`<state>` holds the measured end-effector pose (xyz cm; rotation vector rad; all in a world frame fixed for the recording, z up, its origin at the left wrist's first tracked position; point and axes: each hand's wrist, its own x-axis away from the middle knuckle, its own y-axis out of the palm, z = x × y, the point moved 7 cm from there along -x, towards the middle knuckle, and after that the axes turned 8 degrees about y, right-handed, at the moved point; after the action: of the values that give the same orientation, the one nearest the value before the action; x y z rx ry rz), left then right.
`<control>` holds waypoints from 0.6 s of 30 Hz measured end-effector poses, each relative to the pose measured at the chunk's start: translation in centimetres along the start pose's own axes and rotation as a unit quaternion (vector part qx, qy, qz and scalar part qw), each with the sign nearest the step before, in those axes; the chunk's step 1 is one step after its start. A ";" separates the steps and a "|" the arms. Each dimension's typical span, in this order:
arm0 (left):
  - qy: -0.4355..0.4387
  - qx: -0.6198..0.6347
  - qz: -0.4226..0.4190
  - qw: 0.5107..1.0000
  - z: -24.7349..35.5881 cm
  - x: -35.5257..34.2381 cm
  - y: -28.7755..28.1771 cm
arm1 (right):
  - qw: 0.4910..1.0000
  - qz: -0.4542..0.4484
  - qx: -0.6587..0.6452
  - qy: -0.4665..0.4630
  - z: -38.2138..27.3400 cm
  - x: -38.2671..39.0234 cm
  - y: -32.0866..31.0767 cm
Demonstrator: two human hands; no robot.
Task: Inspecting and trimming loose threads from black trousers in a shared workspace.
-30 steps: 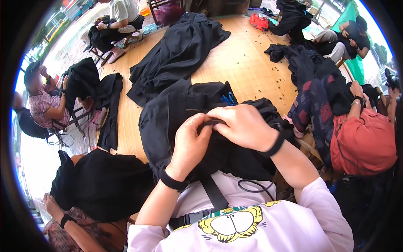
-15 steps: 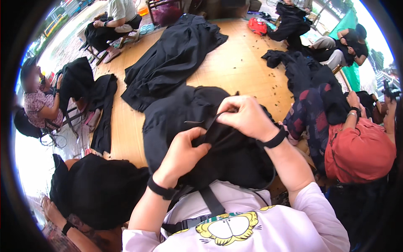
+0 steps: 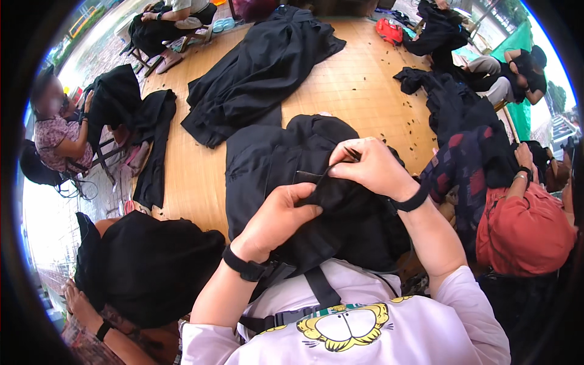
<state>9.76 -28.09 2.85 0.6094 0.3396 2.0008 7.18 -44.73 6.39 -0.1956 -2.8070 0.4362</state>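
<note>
A black garment (image 3: 258,158) lies bunched over my lap and spreads forward onto the mat. My left hand (image 3: 274,219) is closed on a folded edge of it, thumb and forefinger pinching the cloth. Just above and to the right, my right hand (image 3: 374,170) pinches the same edge, so a narrow strip stretches between both hands. A small dark pointed tip sticks out above the right fingers; its kind cannot be made out. Beside the strip, a short pale line shows on the cloth, too small to identify.
Another heap of black cloth (image 3: 261,67) lies ahead on the tan mat (image 3: 371,79), where small dark bits are scattered. A red object (image 3: 389,31) sits at the far right edge. Several people sit around with dark garments, including one in a red top (image 3: 526,228) close on my right.
The whole view has shifted slightly, moving my hands and garment a little right in the picture. Both hands keep their pinch on the edge; the dark tip above the right fingers shows more clearly.
</note>
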 end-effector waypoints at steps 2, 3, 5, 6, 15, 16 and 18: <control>0.098 -0.351 0.022 0.931 2.6 1.4 -0.3 | 0.999 0.008 0.043 -0.028 -1.1 1.2 -0.2; 0.094 -0.351 0.028 0.931 2.8 2.0 -1.0 | 0.998 -0.015 0.044 -0.033 -1.5 2.3 -0.5; 0.261 -0.554 0.050 0.789 5.7 4.0 -1.9 | 0.988 -0.097 0.092 -0.082 -1.4 4.4 -0.7; 0.225 -0.598 0.086 0.764 6.1 4.9 -3.2 | 0.982 -0.117 0.133 -0.068 -1.3 5.2 -0.6; 0.147 -0.717 0.097 0.675 6.8 6.0 -8.0 | 0.889 -0.126 0.425 -0.111 -3.4 7.0 3.3; 0.130 -0.715 0.090 0.681 6.2 6.2 -8.2 | 0.894 -0.154 0.408 -0.100 -3.9 7.2 3.8; 0.217 -0.712 0.100 0.661 5.2 7.0 -6.6 | 0.889 -0.190 0.408 -0.080 -4.3 6.9 4.4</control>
<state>14.72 -18.86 5.95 -0.8828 -1.0491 1.8984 2.35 -38.17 10.74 0.5781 -2.4413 1.5005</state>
